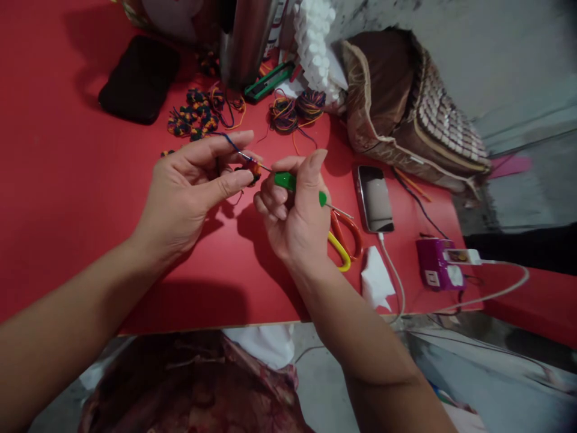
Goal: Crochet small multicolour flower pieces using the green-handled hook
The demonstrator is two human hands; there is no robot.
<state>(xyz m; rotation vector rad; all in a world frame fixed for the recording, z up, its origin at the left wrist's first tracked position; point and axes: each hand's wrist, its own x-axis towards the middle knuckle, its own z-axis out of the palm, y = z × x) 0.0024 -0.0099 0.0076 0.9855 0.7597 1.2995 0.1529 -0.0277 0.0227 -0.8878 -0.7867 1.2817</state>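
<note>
My left hand (193,192) pinches a small crochet piece (255,173) in dark and orange yarn between thumb and fingers. Dark blue yarn (232,143) runs over its raised index finger to the work. In my right hand (295,207), closed around the green handle, is a crochet hook (285,180). Its thin metal shaft reaches left into the stitches, and another metal end sticks out behind the handle. The fingers of my left hand partly hide the piece. Beyond my hands lie a heap of crocheted pieces (193,114) and small wound yarn balls (283,114).
Scissors with red and yellow handles (347,234) lie right of my right hand, near a phone on a cable (375,198) and a purple socket box (435,261). Behind stand a metal flask (246,48), a green cutter (269,82), a black case (139,78) and a brown bag (383,90).
</note>
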